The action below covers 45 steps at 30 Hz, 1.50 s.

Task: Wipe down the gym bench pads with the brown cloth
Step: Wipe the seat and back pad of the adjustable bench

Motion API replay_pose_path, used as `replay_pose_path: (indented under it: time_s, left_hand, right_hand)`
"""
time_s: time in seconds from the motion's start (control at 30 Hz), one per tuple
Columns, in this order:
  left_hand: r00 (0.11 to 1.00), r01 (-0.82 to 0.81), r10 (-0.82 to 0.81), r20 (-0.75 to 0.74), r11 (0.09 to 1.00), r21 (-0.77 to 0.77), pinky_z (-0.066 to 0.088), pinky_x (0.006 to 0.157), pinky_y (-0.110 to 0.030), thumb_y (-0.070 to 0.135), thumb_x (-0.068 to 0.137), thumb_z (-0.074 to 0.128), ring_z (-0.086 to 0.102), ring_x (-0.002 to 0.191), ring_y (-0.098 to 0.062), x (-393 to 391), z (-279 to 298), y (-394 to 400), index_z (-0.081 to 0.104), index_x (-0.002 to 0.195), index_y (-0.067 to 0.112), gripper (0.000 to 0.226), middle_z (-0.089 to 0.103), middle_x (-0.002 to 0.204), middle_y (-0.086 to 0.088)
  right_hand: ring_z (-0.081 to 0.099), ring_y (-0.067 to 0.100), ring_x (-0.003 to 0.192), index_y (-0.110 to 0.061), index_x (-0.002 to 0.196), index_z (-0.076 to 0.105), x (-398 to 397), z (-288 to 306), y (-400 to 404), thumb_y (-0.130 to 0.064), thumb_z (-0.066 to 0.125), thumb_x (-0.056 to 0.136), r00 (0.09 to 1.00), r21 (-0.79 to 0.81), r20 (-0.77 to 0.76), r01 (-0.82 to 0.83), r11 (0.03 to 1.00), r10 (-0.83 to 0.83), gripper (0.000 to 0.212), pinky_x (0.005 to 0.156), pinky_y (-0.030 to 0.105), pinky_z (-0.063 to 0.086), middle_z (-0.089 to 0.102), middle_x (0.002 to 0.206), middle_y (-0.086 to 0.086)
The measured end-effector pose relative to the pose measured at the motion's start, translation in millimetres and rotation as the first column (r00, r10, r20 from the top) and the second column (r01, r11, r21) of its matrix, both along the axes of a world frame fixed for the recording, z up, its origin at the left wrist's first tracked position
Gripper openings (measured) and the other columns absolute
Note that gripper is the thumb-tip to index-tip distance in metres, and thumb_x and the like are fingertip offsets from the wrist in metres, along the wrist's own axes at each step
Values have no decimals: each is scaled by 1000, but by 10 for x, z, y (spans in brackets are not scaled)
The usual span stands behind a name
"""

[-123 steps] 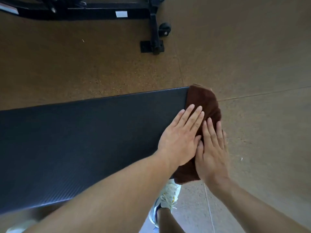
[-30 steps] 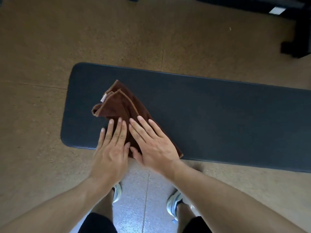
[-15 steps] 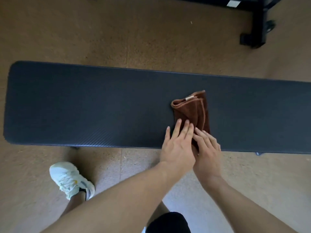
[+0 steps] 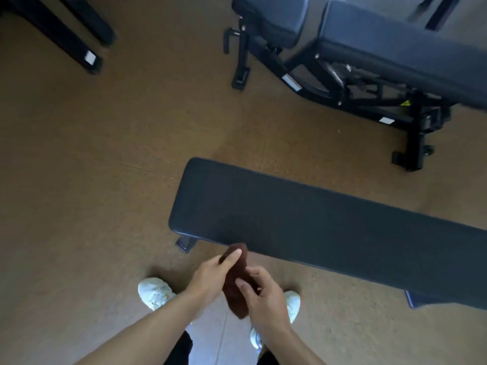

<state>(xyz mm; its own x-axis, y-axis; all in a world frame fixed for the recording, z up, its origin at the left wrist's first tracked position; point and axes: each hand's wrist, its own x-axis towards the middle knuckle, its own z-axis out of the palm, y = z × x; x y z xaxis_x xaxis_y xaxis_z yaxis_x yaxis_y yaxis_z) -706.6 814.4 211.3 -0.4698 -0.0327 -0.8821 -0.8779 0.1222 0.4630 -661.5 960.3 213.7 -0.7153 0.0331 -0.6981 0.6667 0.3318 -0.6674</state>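
Both hands have lifted the brown cloth (image 4: pixel 235 283) off the flat bench pad (image 4: pixel 316 222), where half a second ago it lay folded on the dark surface under flattened fingers; the pad now shows bare, and the view has pulled back to take in more of the room. Bunched into a long, narrow roll of dark brown fabric, the cloth hangs in the air just in front of the pad's near edge, its upper end overlapping that edge in the view and its lower end drooping between the person's 2 white shoes (image 4: pixel 155 292). Whether the upper end touches the pad cannot be told. The left hand (image 4: pixel 210 277) grips the upper part, thumb laid along the near face and the other fingers wrapped behind. The right hand (image 4: pixel 266 299) holds the lower part, thumb pressed on the front and fingers curled round the right side. The cloth runs between the 2 hands, slanting from far to near. At far right stands an adjustable bench (image 4: pixel 369 48) with blue-grey pads on a black frame, well apart from the flat pad, and black equipment legs (image 4: pixel 79 48) cross the far left corner of the brown floor (image 4: pixel 92 167).
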Motion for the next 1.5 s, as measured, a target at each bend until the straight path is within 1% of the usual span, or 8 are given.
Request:
replay_pose_path:
  time_s: [0.23, 0.43, 0.57, 0.67, 0.93, 1.13, 1.4, 1.5]
  left_hand:
    - [950, -284, 279, -141, 959, -18, 55, 94, -59, 43, 77, 78, 74, 96, -33, 151, 839, -1830, 80, 90, 28, 20, 80, 90, -7]
    - [889, -356, 315, -332, 932, -69, 56, 93, -36, 34, 100, 63, 69, 108, -18, -89, 1798, -2876, 71, 119, 25, 23, 75, 110, 3]
    - [861, -343, 281, -424, 936, -76, 53, 103, -43, 39, 101, 59, 67, 114, -16, -265, 2178, -3289, 65, 129, 28, 31, 73, 119, 7]
    - [843, -351, 292, -453, 935, -50, 53, 100, -32, 32, 102, 59, 66, 112, -10, -453, 2348, -3507, 66, 126, 28, 26, 73, 116, 10]
    - [883, -164, 205, -422, 978, 132, 49, 109, -44, 26, 99, 64, 70, 114, -17, -1432, 2520, -3779, 71, 122, 26, 24, 77, 116, 1]
    - [916, 204, -118, -383, 959, 194, 53, 101, -33, 28, 101, 61, 71, 112, -16, -2769, 2710, -3829, 72, 122, 26, 24, 77, 116, 0]
    - [921, 138, -159, -356, 987, -83, 54, 68, -17, 29, 99, 65, 71, 77, -14, -4294, 2522, -3667, 76, 102, 15, 18, 78, 92, -6]
    - [944, 109, -112, -310, 994, -28, 54, 93, -24, 29, 101, 62, 72, 101, -16, -4694, 2417, -3499, 75, 110, 23, 17, 78, 106, -1]
  right_hand:
    - [72, 2, 92, -22, 104, 75, -191, 917, -1847, -4, 85, 78, 981, -65, -2, -193, 979, 193, 33, 86, 23, 56, 79, 96, -8]
    - [71, 2, 109, -37, 132, 57, -612, 1453, -2782, -37, 99, 62, 957, -210, 79, -257, 943, 278, 81, 97, 30, 59, 73, 122, -13]
    - [68, 5, 114, -32, 127, 66, -829, 1699, -3134, -65, 74, 84, 870, -415, 211, -334, 846, 446, 54, 94, 21, 50, 76, 120, -14]
    - [65, 3, 121, -34, 131, 65, -1091, 1767, -3337, -77, 39, 93, 914, -484, 255, -162, 860, 316, 63, 107, 29, 43, 75, 126, -14]
    - [71, 31, 120, -21, 133, 71, -2192, 1848, -3642, -89, 60, 74, 940, -450, 335, 102, 887, 62, 91, 115, 54, 46, 75, 126, 10]
    - [68, 37, 123, -18, 123, 78, -3379, 1958, -3433, -62, 53, 97, 929, -576, 362, 158, 802, 76, 57, 108, 52, 50, 71, 131, 18]
    - [71, 35, 115, -5, 128, 64, -5108, 2366, -2911, -26, 77, 89, 985, -480, 34, 162, 862, -167, 46, 104, 50, 55, 73, 125, 21]
    - [76, 29, 100, -14, 109, 67, -5514, 2679, -2876, -25, 79, 93, 986, -315, -157, 9, 949, -62, 23, 86, 43, 64, 78, 105, 12]
